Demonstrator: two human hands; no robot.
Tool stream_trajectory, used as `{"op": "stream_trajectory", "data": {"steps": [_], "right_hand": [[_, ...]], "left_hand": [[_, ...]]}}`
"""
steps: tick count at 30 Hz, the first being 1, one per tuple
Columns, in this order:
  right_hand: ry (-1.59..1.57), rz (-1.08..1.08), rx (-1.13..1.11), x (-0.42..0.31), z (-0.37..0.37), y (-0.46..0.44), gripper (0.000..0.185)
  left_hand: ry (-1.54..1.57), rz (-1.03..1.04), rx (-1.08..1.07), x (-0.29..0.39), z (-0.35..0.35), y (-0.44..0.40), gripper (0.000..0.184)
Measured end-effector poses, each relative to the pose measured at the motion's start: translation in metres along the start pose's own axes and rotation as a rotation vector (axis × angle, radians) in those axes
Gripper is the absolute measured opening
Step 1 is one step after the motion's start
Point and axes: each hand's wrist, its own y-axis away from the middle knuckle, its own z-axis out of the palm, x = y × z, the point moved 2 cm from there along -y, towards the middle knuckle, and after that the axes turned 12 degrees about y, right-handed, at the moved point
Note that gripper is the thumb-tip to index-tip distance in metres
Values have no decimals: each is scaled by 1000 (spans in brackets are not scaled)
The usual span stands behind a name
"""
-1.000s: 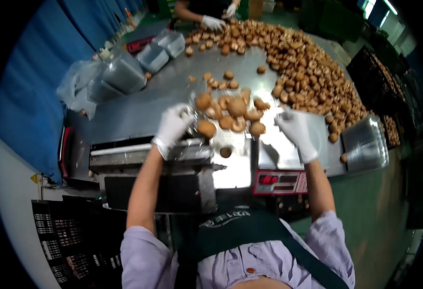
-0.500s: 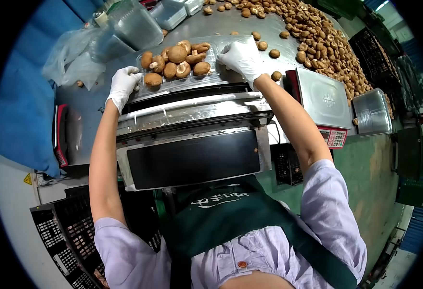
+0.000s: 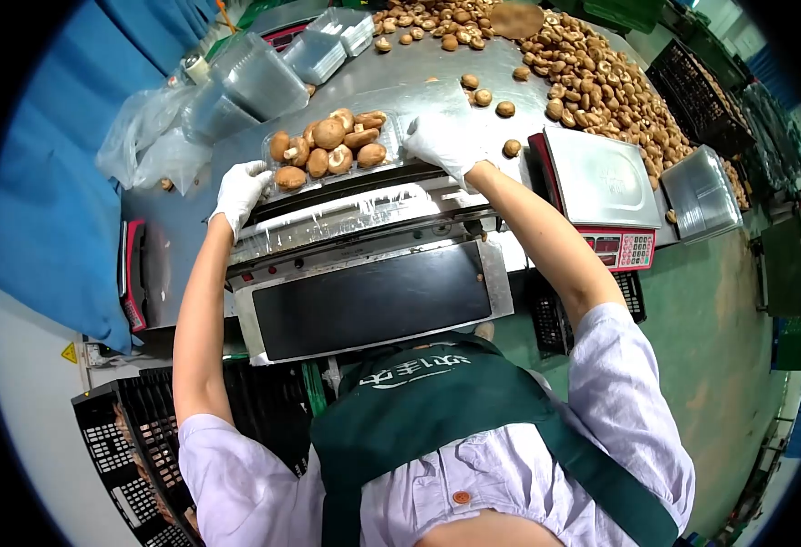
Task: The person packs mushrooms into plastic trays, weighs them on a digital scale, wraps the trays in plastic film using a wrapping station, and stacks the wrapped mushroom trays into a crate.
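A clear plastic tray (image 3: 391, 139) heaped with brown mushrooms (image 3: 329, 134) sits behind the film roller of the wrapping machine (image 3: 364, 217). At the tray's front left corner is my left hand (image 3: 243, 191), white-gloved, with its fingers curled closed. My right hand (image 3: 442, 143), gloved too, is closed just right of the tray, above the machine's right end. Shiny clear film seems to lie around the tray, but what each hand pinches is too small to make out.
Right of the machine stands a scale (image 3: 601, 182), beside stacked clear trays (image 3: 699, 196). A large mushroom pile (image 3: 601, 91) covers the table's back right. More empty trays (image 3: 259, 73) and a plastic bag (image 3: 150, 137) lie at the back left. Loose mushrooms (image 3: 505, 108) lie behind my right hand.
Since a second ago, the mushroom tray and both hands have shifted left, with the tray now behind the machine and my right hand moved off the scale. Over the last half second they barely moved.
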Motion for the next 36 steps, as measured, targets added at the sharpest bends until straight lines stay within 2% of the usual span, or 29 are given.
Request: {"op": "stream_trajectory", "data": {"steps": [1,2,4,6,8,10,12,13,14,15,16,19,22,23,24,25,26,27,28,30,32,34,36], "right_hand": [[3,-1,-13,1,-1,-1,25],[-2,-9,0,1,-5,0,25],[58,-66,56,1,-14,8,25],[191,-191,192,-1,-35,34,23],[213,-335,217,16,-34,43,20],[352,-524,255,29,-33,57,19],[469,-753,131,34,-33,70,18],[554,-785,108,25,-39,81,20],[642,-817,86,16,-48,94,22],[733,-829,-10,11,-49,100,32],[821,-938,62,12,-45,103,44],[805,-1102,-65,5,-39,98,50],[772,-1192,40,4,-28,84,41],[649,-1103,-38,11,-20,76,35],[657,-1098,-34,10,-21,76,35],[524,-949,-57,9,-23,74,34],[389,-800,-83,10,-24,73,33],[495,-912,-16,8,-27,78,28],[362,-906,108,12,-22,82,19],[306,-598,24,21,-22,106,9],[167,-612,81,23,-38,137,4],[54,-477,-20,17,-66,165,6],[-295,-335,-188,-9,-123,180,8]], "left_hand": [[-77,-33,-4,9,0,4,37],[-198,149,11,-8,-3,-8,36],[-316,174,-44,19,-7,14,34],[-353,263,-7,18,-15,24,31],[-403,417,-7,28,-22,50,28],[-491,480,-103,37,-27,76,24],[-748,588,-262,39,-33,94,23],[-786,807,-292,35,-37,103,26],[-919,870,-377,31,-42,107,29],[-998,899,-419,27,-43,110,32],[-1078,924,-464,26,-44,112,36],[-1093,987,-472,26,-42,108,34],[-1004,1062,-420,14,-37,95,24],[-949,1041,-392,9,-33,92,22],[-894,1020,-364,7,-29,91,19],[-823,987,-343,4,-26,89,14],[-627,966,-338,2,-26,88,12],[-536,755,-320,8,-27,90,9],[-441,540,-302,15,-30,95,6],[-235,323,-386,6,-43,98,8],[50,195,-527,4,-51,119,16],[396,51,-590,16,-66,144,16],[588,-45,-584,50,-94,165,17]]}}
